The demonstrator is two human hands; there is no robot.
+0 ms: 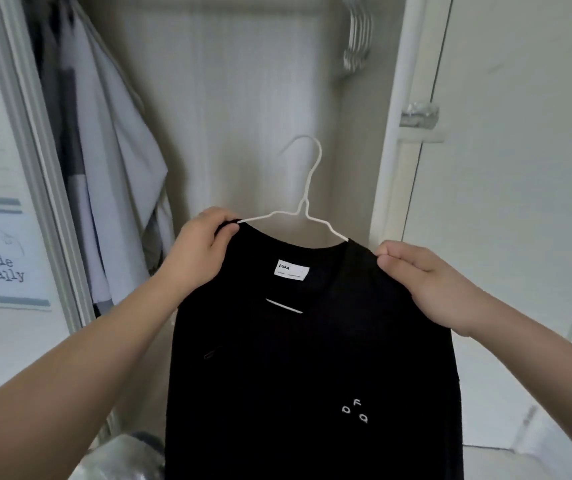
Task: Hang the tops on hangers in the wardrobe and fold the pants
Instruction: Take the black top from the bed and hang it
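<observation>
While held up before the open wardrobe (229,98), already sitting on a white wire hanger (307,206): black top (312,358), neckline towards the camera, white label (291,270) showing inside the collar. Pinched at one shoulder by the left hand (201,251), thumb and curled fingers closed on the cloth right where the hanger arm ends. Gripped at the other shoulder by the right hand (426,282), fingers curled tight round the fabric. Not yet hooked anywhere, with the hook standing up in open air. Further in, to the left, pale and grey hanging clothes (111,133); up top right, a bunch of spare hangers (357,39).
</observation>
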